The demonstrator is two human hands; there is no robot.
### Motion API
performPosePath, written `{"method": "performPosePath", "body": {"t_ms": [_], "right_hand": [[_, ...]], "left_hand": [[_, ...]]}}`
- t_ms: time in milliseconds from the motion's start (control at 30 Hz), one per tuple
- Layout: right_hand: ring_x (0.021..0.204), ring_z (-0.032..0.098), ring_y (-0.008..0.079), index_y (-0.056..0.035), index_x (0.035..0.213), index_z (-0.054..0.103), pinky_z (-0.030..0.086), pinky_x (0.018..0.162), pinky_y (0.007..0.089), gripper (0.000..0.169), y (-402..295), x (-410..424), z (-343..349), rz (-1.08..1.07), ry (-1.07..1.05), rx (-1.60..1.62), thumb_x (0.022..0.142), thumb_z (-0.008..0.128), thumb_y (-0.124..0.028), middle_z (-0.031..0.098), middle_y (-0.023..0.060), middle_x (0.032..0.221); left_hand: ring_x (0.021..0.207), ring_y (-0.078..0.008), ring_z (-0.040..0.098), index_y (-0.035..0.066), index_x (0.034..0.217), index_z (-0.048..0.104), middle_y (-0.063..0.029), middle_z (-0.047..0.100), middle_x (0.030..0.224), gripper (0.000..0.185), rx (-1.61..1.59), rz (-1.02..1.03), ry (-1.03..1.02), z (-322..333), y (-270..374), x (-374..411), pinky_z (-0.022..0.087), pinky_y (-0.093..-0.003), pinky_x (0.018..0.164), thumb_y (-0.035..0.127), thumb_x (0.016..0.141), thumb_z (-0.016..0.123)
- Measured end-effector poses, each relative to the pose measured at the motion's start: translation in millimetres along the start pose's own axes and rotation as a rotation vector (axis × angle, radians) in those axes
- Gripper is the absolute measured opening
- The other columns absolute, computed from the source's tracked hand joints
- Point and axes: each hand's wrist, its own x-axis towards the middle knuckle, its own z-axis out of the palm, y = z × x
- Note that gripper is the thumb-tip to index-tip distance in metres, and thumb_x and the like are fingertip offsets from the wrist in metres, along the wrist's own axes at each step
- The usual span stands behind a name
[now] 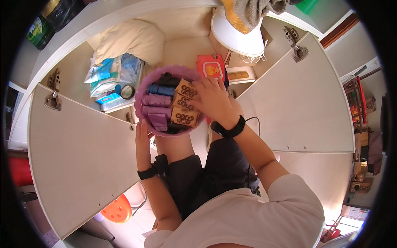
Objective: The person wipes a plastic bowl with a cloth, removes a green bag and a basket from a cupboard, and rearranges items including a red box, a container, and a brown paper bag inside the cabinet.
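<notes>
A round purple plastic basket [139, 90] with a scalloped rim is held over my knees at the cabinet front. My left hand [143, 150] grips its near left side. Inside, on the right, several brown paper-like packets [185, 117] with dark printing lie in a column. My right hand [214, 99] reaches over the right rim, its thumb and fingers on the upper packets; whether it pinches one is hidden. Purple wrapped packets [156, 100] fill the left of the basket. A dark blue bundle [161, 89] and black items [169, 80] lie toward the back.
Open cabinet doors [80, 161] [297, 102] flank me. Inside the cabinet are a cream cushion [131, 38], a bin with plastic packs [105, 73], a tape roll [127, 92], a red wipes pack [211, 66] and a white lampshade [237, 34]. A grey cloth [252, 14] hangs above.
</notes>
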Motion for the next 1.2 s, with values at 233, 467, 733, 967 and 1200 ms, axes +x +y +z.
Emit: {"method": "performPosePath", "body": {"t_ms": [233, 467, 733, 967, 1200], "right_hand": [[0.098, 0.057, 0.0341, -0.0018, 0.109, 0.058, 0.047, 0.085, 0.0399, 0.039, 37.0, -6.3, -15.7, 0.220, 0.209, 0.209, 0.080, 0.067, -0.026, 0.060, 0.0173, 0.104], [0.076, 0.066, 0.0296, 0.0045, 0.105, 0.057, 0.053, 0.070, 0.0364, 0.045, 94.6, 3.3, -4.5, 0.949, -0.139, 0.507, 0.079, 0.071, -0.030, 0.064, 0.0176, 0.100], [0.084, 0.059, 0.0138, -0.0047, 0.115, 0.053, 0.052, 0.068, 0.0301, 0.044, 104.2, -1.6, 25.6, 0.943, 0.019, 1.187, 0.080, 0.072, -0.025, 0.062, 0.0048, 0.097], [0.073, 0.059, 0.0127, -0.0055, 0.108, 0.054, 0.049, 0.062, 0.0289, 0.036, 119.3, 2.0, 26.0, 0.798, 0.100, 1.016, 0.082, 0.070, -0.024, 0.064, 0.0048, 0.087], [0.073, 0.057, 0.0410, -0.0051, 0.096, 0.052, 0.046, 0.060, 0.0403, 0.022, 69.6, 5.2, -51.6, 0.327, 0.193, 0.246, 0.084, 0.063, -0.020, 0.060, 0.0198, 0.078]], "left_hand": [[0.098, -0.0161, 0.054, 0.002, 0.125, 0.047, -0.0072, 0.052, 0.111, 0.047, 0.001, 0.008, -0.018, -3.0, -5.9, 3.2, 0.048, -0.0305, 0.085, 0.038, 0.096, 0.046], [0.098, -0.0151, 0.054, 0.002, 0.120, 0.051, -0.0053, 0.051, 0.109, 0.042, -0.041, 0.034, -0.016, -7.3, -18.3, 8.9, 0.047, -0.0304, 0.085, 0.036, 0.095, 0.046], [0.098, -0.0151, 0.054, 0.003, 0.118, 0.053, -0.0051, 0.053, 0.106, 0.043, -0.048, -0.014, -0.013, -3.4, -14.6, 6.4, 0.047, -0.0309, 0.086, 0.038, 0.094, 0.048], [0.093, -0.0143, 0.055, 0.004, 0.109, 0.056, -0.0027, 0.055, 0.098, 0.037, -0.112, 0.020, -0.022, 2.0, -12.8, 4.7, 0.046, -0.0295, 0.083, 0.037, 0.094, 0.047], [0.078, -0.0120, 0.053, 0.012, 0.094, 0.058, 0.0001, 0.058, 0.086, 0.025, -0.347, -0.062, -0.040, 11.2, -2.9, -3.7, 0.041, -0.0262, 0.070, 0.035, 0.093, 0.049]]}}
